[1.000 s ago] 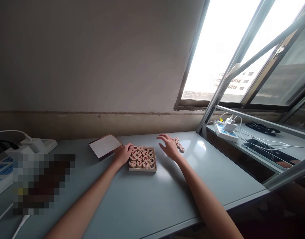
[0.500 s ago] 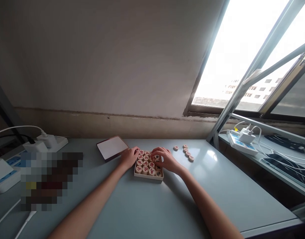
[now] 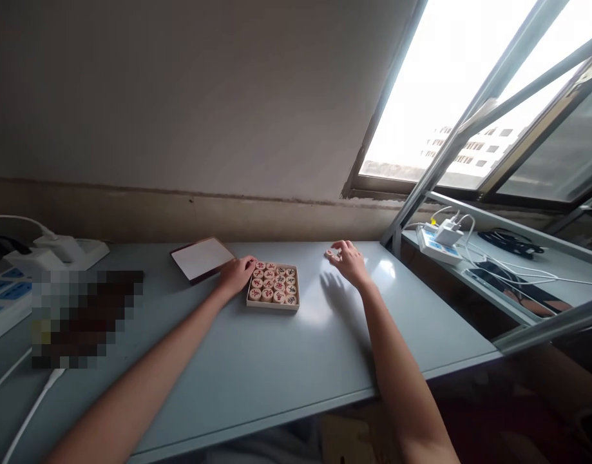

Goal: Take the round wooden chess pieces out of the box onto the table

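A shallow pale box point(image 3: 273, 307) holds rows of round wooden Chinese chess pieces point(image 3: 268, 283) marked with red or black characters. My left hand point(image 3: 236, 274) rests at the box's upper left corner, its fingers curled against the edge. At the far right of the table, my right hand point(image 3: 350, 261) is over the loose pieces, fingers bent and apart. One loose chess piece point(image 3: 329, 253) shows beside its fingertips. The other loose ones are mostly hidden by that hand, and I see no piece lifted in it.
The box lid point(image 3: 202, 258), white inside, lies left of the box. Power strips point(image 3: 15, 283) with plugs and cables lie at the left, beside a blurred-out patch. A metal frame post point(image 3: 411, 205) rises at the right, by a shelf with another power strip point(image 3: 438, 243).
My right hand has left the box and moved right to the loose pieces. My left hand stays at the box's corner. The view has tilted down and turned right.
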A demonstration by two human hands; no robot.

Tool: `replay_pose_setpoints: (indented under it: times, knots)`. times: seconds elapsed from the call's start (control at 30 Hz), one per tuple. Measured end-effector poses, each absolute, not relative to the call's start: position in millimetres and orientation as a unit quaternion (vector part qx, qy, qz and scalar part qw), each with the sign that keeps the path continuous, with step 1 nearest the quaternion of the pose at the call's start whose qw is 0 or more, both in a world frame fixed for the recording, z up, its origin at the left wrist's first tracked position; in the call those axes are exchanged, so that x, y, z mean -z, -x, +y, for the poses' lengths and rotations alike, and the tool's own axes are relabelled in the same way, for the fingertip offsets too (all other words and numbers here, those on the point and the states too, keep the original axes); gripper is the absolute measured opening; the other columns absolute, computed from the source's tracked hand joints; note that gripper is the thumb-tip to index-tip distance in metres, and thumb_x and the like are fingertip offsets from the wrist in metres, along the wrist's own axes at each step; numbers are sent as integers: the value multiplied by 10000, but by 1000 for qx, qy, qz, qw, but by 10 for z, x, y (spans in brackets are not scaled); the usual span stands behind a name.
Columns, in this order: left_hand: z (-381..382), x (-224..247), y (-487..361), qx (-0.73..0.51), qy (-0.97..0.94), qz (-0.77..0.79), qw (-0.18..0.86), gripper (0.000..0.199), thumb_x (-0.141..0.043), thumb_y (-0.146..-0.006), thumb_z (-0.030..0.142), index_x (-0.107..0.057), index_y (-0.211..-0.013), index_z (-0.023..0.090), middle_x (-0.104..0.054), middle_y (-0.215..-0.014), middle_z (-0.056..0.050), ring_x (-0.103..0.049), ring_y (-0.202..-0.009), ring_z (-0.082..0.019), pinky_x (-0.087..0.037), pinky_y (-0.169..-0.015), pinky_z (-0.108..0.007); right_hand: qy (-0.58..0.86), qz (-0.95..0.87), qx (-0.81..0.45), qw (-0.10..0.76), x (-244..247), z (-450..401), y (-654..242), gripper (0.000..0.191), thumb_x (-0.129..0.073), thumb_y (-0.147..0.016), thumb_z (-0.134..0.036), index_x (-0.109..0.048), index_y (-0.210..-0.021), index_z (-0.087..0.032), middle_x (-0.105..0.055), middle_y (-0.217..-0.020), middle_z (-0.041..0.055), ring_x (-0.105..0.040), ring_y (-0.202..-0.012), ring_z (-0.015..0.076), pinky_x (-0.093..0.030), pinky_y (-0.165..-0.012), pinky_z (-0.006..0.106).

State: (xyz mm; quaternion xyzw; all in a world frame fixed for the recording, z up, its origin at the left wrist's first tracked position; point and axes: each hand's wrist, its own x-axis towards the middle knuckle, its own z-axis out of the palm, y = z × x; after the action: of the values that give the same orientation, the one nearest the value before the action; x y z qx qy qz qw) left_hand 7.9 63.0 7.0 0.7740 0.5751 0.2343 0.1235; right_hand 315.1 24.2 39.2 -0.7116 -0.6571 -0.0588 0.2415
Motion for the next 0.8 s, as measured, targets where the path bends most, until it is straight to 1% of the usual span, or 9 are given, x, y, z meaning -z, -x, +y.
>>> replay_pose_setpoints:
  times: [0.07, 0.1, 0.17, 0.23, 0.37, 0.47, 0.57, 0.63, 0.8]
  knots:
    - [636, -62, -79, -237, -775, 574, 122, 317, -390, -913, 317, -671, -1020, 216, -711, -983, -45, -635, -922, -214, -438, -785, -268, 615, -739, -27, 272, -468, 214, -2953, 230, -487, -850, -309, -569, -1044, -218, -596, -1046, 57, -564, -888, 180, -412, -805, 316]
    - [638, -59, -78, -236, -775, 573, 122, 317, -389, -914, 317, -672, -1017, 216, -712, -978, -44, -636, -919, -215, -439, -782, -268, 563, -780, -77, 263, -498, 190, -2824, 227, -493, -854, -320, -582, -1040, -227, -605, -1037, 43, -566, -884, 168, -421, -790, 293]
    - [640, -55, -76, -235, -773, 576, 122, 319, -386, -915, 318, -672, -1013, 217, -713, -967, -43, -637, -910, -215, -440, -774, -268, 475, -840, -164, 205, -526, 129, -2557, 254, -532, -840, -335, -604, -1067, -246, -611, -1044, 29, -571, -885, 157, -432, -766, 265]
    - [638, -58, -74, -236, -772, 577, 124, 317, -388, -914, 323, -671, -1013, 218, -713, -966, -41, -637, -908, -212, -439, -771, -265, 439, -865, -181, 161, -513, 69, -2341, 278, -565, -820, -302, -619, -1091, -271, -604, -1086, 24, -574, -911, 156, -419, -797, 267]
    - [630, -73, -78, -240, -772, 574, 126, 308, -391, -910, 317, -671, -1001, 224, -711, -972, -34, -634, -906, -204, -434, -756, -256, 446, -876, -110, 145, -475, 8, -2157, 263, -601, -787, -228, -642, -1036, -303, -607, -1112, 8, -551, -1009, 182, -347, -881, 315]
    - [630, -74, -81, -241, -771, 575, 130, 312, -390, -908, 321, -672, -996, 221, -712, -955, -36, -633, -895, -205, -431, -748, -256, 458, -871, -87, 155, -535, 5, -2198, 170, -608, -808, -317, -637, -973, -290, -630, -1016, -2, -553, -975, 178, -343, -849, 310]
    - [638, -63, -79, -239, -771, 576, 131, 316, -388, -907, 327, -673, -996, 220, -710, -954, -41, -632, -892, -210, -429, -742, -259, 493, -848, -50, 191, -632, 25, -2390, 209, -555, -845, -432, -627, -963, -274, -625, -1004, 7, -548, -961, 173, -347, -842, 306]
    - [645, -55, -74, -238, -771, 576, 129, 322, -384, -908, 333, -672, -994, 220, -710, -952, -44, -632, -891, -214, -429, -738, -262, 538, -819, -10, 198, -658, 51, -2610, 235, -527, -857, -461, -632, -948, -272, -619, -1011, 16, -542, -975, 183, -348, -853, 320]
    - [649, -54, -62, -237, -776, 569, 133, 331, -372, -910, 333, -668, -1002, 216, -710, -967, -48, -633, -898, -224, -430, -733, -272, 659, -738, 76, 119, -536, 135, -3193, 224, -568, -833, -397, -661, -951, -230, -617, -997, 67, -537, -981, 236, -381, -814, 352]
